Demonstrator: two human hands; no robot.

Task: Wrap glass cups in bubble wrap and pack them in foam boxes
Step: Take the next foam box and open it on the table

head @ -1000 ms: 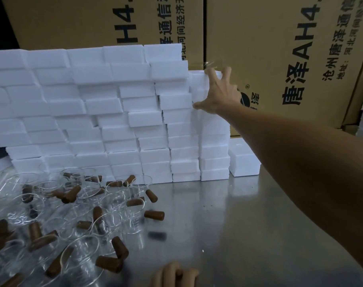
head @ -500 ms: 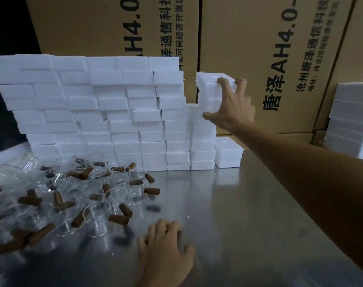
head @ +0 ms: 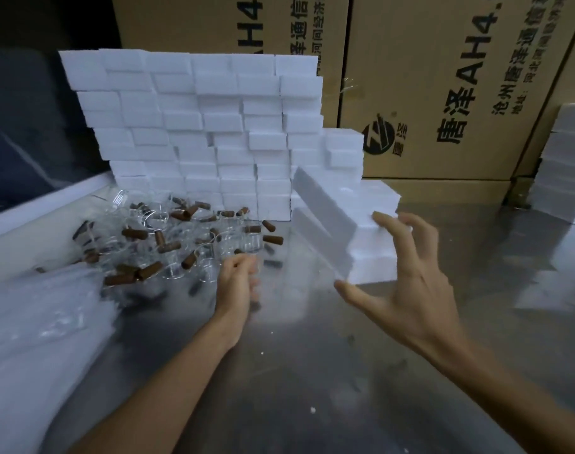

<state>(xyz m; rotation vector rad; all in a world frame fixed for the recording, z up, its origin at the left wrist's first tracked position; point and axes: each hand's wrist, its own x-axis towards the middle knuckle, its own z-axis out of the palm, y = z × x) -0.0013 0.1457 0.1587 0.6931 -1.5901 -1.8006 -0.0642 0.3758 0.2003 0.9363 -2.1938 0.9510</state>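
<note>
Bubble wrap (head: 33, 329): heaped at 9 o'clock on the metal table (head: 312, 371). Glass cups (head: 181, 244) with brown handles: clustered at 10 o'clock. Left hand (head: 237, 283): fingers curled at the cluster's near edge; whether it holds a cup cannot be told. Foam box wall (head: 197, 126): 12 o'clock. Right hand (head: 407, 283): fingers spread, grasping tilted foam boxes (head: 361, 231) at 1 o'clock. Cartons (head: 443, 93): behind.
</note>
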